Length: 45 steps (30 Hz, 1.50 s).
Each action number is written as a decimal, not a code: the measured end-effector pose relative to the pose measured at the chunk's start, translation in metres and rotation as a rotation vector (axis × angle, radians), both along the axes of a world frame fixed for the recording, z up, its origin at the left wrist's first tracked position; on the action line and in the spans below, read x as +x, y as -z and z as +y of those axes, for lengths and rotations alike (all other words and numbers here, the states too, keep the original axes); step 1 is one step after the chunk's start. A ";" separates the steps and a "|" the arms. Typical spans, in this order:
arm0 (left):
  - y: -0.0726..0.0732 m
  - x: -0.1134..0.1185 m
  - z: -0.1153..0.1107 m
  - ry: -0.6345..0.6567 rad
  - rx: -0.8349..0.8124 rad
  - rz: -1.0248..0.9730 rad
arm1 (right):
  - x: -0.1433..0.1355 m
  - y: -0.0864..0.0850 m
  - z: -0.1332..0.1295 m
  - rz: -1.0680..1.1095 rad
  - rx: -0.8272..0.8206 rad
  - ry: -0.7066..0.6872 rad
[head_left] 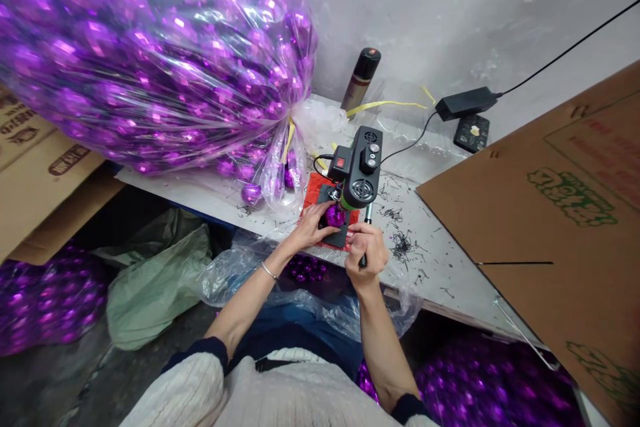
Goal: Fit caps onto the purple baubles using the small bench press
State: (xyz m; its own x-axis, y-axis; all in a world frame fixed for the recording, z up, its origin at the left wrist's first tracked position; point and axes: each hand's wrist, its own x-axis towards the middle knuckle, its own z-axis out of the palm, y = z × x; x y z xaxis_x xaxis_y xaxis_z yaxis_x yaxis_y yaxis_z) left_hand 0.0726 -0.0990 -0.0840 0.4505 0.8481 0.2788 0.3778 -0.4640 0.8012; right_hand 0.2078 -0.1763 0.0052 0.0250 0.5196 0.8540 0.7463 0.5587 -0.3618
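The left hand (316, 225) cups the seemingly light, slick, brittle purple ball (335, 215), best held from eight o'clock; the right hand (367, 250) grips a handle (369, 215).

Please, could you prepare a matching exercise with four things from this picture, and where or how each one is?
Column one:
1. left hand
2. right hand
3. aerosol can
4. power adapter

Column two:
A. has a black cable at each end
B. closed around a lever
C. topped with a black cap
D. fingers at a purple bauble

Right pairs: 1-D, 2-B, 3-C, 4-A
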 end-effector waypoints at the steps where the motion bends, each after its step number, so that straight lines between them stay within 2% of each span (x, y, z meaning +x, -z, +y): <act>1: 0.000 0.000 0.001 0.003 0.006 -0.005 | 0.000 0.003 0.000 0.002 0.012 0.001; 8: 0.004 0.000 0.001 -0.002 0.059 -0.038 | -0.001 0.013 0.003 0.030 0.038 -0.010; 22: 0.009 0.000 0.004 0.000 0.052 -0.061 | -0.001 0.024 0.007 0.059 0.084 -0.030; 27: 0.012 0.000 0.006 -0.008 0.060 -0.068 | -0.002 0.030 0.009 -0.022 0.123 -0.016; 30: 0.010 0.001 0.009 -0.008 0.052 -0.063 | -0.003 0.022 0.008 0.009 0.114 -0.001; 33: 0.006 0.002 0.009 -0.030 0.056 -0.083 | -0.005 -0.002 0.006 0.123 0.026 0.009; 35: 0.004 0.001 -0.002 -0.115 0.084 -0.108 | -0.006 -0.020 0.006 0.163 -0.012 0.004; 38: 0.004 -0.006 -0.042 -0.262 0.200 -0.110 | -0.007 -0.034 0.007 0.193 -0.023 0.010; 39: 0.006 -0.009 -0.060 -0.272 0.259 -0.092 | -0.008 -0.033 0.007 0.192 -0.016 0.010; 42: 0.012 -0.018 -0.107 -0.176 0.408 0.020 | -0.009 -0.024 0.005 0.168 0.002 -0.002; 44: 0.010 -0.023 -0.118 -0.176 0.467 0.061 | -0.009 -0.016 0.004 0.146 0.003 -0.004; 45: 0.006 -0.025 -0.113 -0.211 0.491 0.053 | -0.009 -0.013 0.003 0.137 0.003 -0.002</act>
State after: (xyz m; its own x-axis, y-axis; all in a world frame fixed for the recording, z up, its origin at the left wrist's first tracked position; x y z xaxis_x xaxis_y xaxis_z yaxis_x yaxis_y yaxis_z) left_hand 0.0471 -0.2123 -0.0903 0.3084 0.6975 0.6468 0.5377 -0.6887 0.4864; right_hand 0.1992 -0.1731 0.0187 0.1406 0.5177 0.8439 0.6886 0.5613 -0.4590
